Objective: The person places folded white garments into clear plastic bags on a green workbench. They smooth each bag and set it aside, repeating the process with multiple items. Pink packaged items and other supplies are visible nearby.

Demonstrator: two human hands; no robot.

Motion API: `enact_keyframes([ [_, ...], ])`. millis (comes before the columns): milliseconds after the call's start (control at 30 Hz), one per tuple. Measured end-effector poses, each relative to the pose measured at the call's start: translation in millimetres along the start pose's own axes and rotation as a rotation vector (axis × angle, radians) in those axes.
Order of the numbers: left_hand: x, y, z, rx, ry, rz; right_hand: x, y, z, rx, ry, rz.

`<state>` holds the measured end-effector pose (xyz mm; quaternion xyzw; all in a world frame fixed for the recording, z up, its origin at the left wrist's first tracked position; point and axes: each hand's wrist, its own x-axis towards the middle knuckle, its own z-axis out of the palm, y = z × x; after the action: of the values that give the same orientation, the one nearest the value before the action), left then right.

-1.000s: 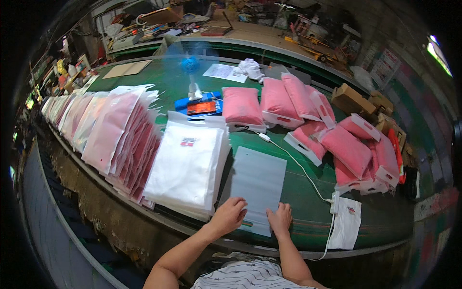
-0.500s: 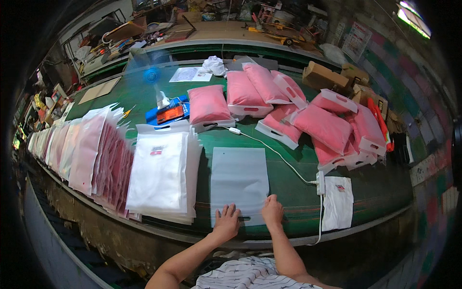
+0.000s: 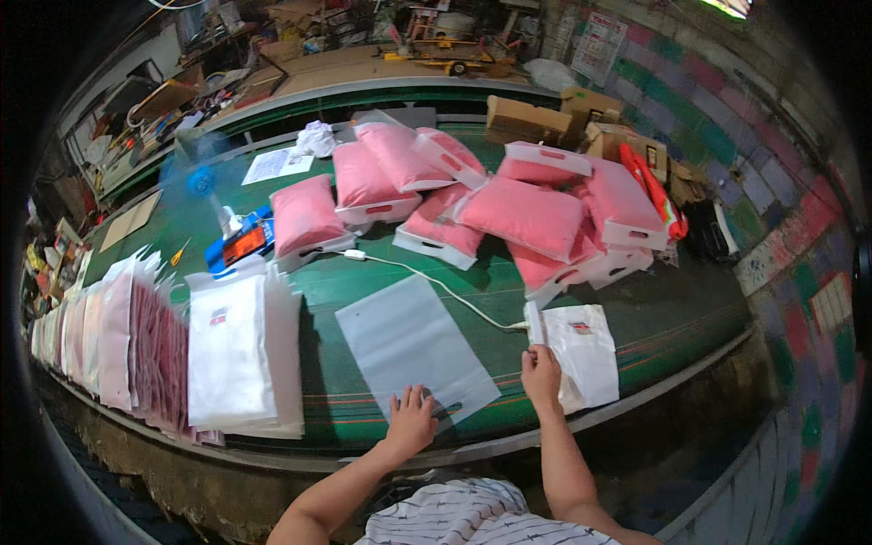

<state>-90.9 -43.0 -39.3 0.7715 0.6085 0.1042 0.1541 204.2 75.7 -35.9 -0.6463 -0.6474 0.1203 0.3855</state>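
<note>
A flat, translucent frosted bag [image 3: 413, 345] with a handle slot lies askew on the green table in front of me. My left hand [image 3: 411, 422] rests on its lower edge beside the slot, fingers spread. To the right, my right hand [image 3: 542, 371] is closed around the lower end of a white power strip [image 3: 534, 320], partly hiding it. A flat white bag [image 3: 592, 354] with a small printed patch lies against the strip, just right of that hand.
Pink stuffed bags [image 3: 522, 213] with handle slots are heaped beyond. At left stand a stack of white bags [image 3: 232, 350] and a row of pinkish bags [image 3: 118, 336]. A small blue fan [image 3: 202, 182], cardboard boxes [image 3: 527, 121] and a white cord [image 3: 436, 282] are farther back.
My right hand has left the translucent bag and moved right to the power strip. The translucent bag has turned askew under my left hand. The view has swung right.
</note>
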Motion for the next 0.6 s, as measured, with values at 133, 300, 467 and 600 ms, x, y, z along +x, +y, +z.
enact_keyframes([
  [133,35.9,44.0,8.1,-0.279,0.058,0.166,7.7,79.9,-66.4,-0.165,0.044,0.174],
  [300,88.1,128.9,28.1,-0.746,-0.398,0.042,4.9,160.5,-134.5,-0.426,0.032,0.313],
  [467,127.7,201.6,59.2,-1.118,-0.397,-0.153,21.8,217.2,-154.0,-0.285,-0.047,0.436],
  [600,155.6,244.2,74.6,-1.187,-0.285,-0.443,51.1,240.1,-147.1,-0.078,-0.108,0.461],
])
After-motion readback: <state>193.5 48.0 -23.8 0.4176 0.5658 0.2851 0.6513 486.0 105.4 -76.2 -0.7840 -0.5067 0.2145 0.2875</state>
